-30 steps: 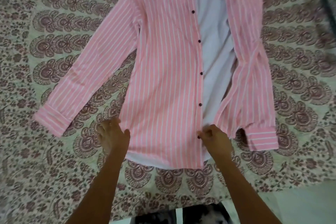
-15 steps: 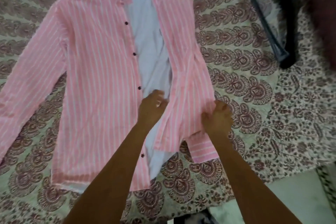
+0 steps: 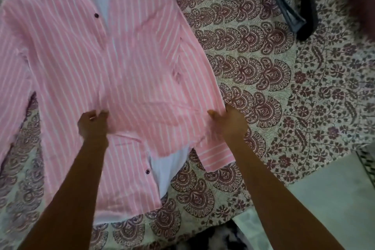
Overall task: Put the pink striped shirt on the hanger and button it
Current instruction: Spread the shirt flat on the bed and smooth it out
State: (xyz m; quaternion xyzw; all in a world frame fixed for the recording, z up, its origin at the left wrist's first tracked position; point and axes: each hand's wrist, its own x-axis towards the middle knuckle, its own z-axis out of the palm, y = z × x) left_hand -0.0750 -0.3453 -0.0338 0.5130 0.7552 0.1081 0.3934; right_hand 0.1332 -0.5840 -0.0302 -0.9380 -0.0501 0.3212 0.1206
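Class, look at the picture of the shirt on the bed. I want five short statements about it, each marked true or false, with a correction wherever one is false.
1. The pink striped shirt lies on a patterned bedspread. True.
2. The left hand and the right hand both grip the shirt's fabric. True.
3. The hanger is already inside the shirt. False: it lies apart on the bedspread, at the upper right.
4. The shirt's buttons are white. False: they are dark.
5. The shirt is buttoned right down to the hem. False: near the hem the front gapes and pale lining shows.
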